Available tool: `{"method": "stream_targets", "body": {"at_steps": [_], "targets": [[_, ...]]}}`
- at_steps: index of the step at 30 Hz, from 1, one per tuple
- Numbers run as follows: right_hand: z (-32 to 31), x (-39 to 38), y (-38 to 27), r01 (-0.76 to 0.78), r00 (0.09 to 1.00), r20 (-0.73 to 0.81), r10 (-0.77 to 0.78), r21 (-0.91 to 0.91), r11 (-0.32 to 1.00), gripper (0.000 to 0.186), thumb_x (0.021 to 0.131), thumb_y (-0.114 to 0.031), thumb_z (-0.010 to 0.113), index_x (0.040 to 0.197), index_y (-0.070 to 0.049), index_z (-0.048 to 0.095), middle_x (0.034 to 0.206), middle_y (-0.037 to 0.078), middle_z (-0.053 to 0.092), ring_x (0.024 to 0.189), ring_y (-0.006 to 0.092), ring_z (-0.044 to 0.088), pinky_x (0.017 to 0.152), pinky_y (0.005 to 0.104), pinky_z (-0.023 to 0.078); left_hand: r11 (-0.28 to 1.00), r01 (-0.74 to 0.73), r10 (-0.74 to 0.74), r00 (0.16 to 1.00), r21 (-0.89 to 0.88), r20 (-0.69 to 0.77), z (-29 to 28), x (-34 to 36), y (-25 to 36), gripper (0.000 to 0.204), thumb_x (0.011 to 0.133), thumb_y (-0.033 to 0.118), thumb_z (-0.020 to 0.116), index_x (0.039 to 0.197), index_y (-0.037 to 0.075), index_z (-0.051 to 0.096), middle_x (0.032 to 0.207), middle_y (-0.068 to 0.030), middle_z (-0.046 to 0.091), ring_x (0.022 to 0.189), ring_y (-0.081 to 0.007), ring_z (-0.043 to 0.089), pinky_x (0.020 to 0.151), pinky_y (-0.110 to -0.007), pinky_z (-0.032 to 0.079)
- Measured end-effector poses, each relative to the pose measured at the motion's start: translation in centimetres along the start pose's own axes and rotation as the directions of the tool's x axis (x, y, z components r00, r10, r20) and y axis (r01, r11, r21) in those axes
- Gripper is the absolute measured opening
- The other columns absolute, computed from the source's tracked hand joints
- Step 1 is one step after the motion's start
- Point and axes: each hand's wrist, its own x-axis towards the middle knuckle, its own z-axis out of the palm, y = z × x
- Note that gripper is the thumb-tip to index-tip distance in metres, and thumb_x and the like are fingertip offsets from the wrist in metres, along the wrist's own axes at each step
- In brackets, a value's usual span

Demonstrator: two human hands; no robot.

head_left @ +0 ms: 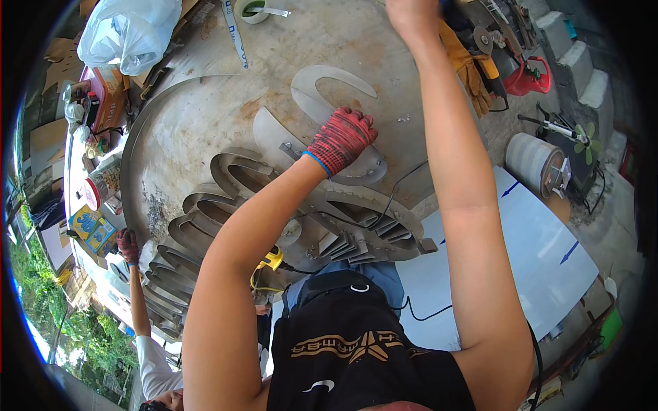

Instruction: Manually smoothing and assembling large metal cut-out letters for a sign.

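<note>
- In front of me spreads a grey tabletop [384,58], blotched with rust-brown stains.
- Pale, curved flat plates [303,89] lie near its middle.
- Looped metal strips [216,168] stand on edge, bunched toward my side.
- One long curved strip [127,161] arcs along the left.
- At the far side I see a narrow printed strip [234,33] near a white round container [251,19].

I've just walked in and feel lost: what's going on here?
Over a worktable, a person's gloved left hand is at some flat, curved metal pieces. The bare right hand is stretched out near a blurred dark object; its grip is unclear. At left, a co-worker's gloved hand is beside bent metal strips.
</note>
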Motion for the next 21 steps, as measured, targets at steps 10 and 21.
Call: {"method": "stream_targets", "body": {"at_steps": [10, 21], "targets": [[0.8, -0.6, 7.5, -0.425, 0.722, 0.590, 0.361, -0.034, 0.904, 0.052, 0.088, -0.033, 0.078, 0.125, 0.001, 0.065, 0.118, 0.025, 0.069, 0.111, 0.0407, 0.066, 0.092, 0.0491, 0.052, 0.997, 0.018, -0.023, 0.997, 0.071, 0.071, 0.4, 0.0, -0.2, 0.034, 0.074, 0.014, 0.074, 0.107, 0.016, 0.067, 0.120, -0.0075, 0.065, 0.114, -0.0277, 0.064, 0.097, -0.046, 0.049], [-1.6, -4.2, 7.9, -0.124, 0.986, 0.124, 0.108, 0.124, 0.984, 0.033, 0.089, -0.017, 0.072, 0.109, 0.005, 0.059, 0.105, 0.028, 0.065, 0.101, 0.0465, 0.064, 0.087, 0.0523, 0.052, 0.993, -0.004, 0.000, 0.999, 0.118, 0.035, 1.4, 0.4, 0.0, 0.046, 0.063, 0.026, 0.084, 0.107, 0.020, 0.069, 0.112, -0.0052, 0.066, 0.108, -0.0278, 0.065, 0.093, -0.046, 0.049]]}}
